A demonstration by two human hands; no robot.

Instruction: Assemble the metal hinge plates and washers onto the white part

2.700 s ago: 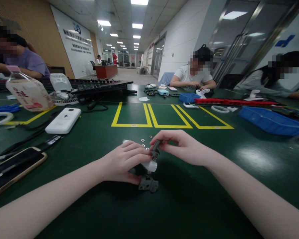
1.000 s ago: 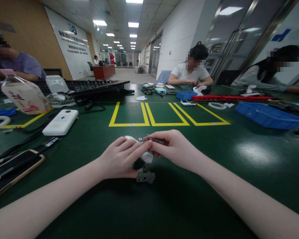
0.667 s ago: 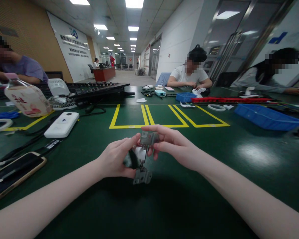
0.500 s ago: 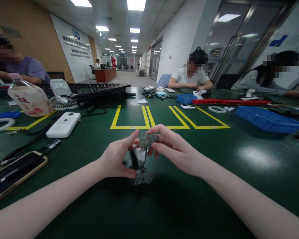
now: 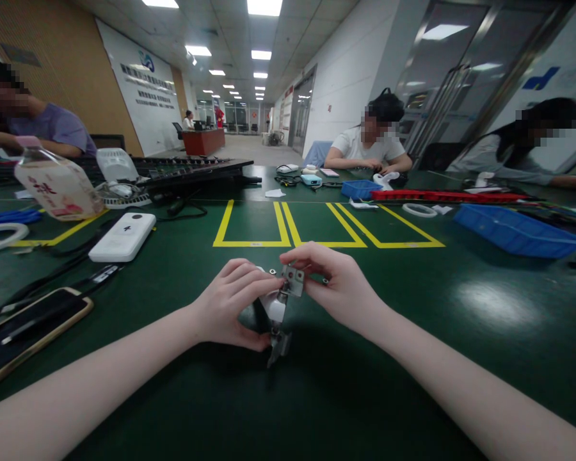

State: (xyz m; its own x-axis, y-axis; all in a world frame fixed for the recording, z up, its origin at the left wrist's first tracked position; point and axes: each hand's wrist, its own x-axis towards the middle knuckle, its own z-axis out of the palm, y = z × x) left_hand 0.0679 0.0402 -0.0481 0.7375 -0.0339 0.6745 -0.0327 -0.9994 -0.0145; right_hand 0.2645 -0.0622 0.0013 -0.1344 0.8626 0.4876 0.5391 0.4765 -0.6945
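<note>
Between my hands, over the green table, is a metal bracket assembly: an upper plate with holes [image 5: 295, 280], a white middle part [image 5: 275, 308] and a lower metal bracket [image 5: 279, 349]. My left hand [image 5: 225, 304] is closed around its left side, fingers by the upper joint and thumb at the lower bracket. With fingers and thumb, my right hand [image 5: 343, 285] grips the upper plate from the right. A small shiny piece [image 5: 272, 272] shows just behind the left fingertips; I cannot make out its kind.
Yellow tape outlines [image 5: 252, 244] mark the table ahead. To the left lie a phone [image 5: 29, 336], a white power bank [image 5: 125, 237], cables and a bottle [image 5: 60, 186]. A blue tray [image 5: 518, 234] stands right, near a red strip [image 5: 441, 196]. Several people sit around the table.
The bracket assembly has turned, so the upper plate now faces me with its holes and sits farther right. My left fingers have curled down over the upper joint.
</note>
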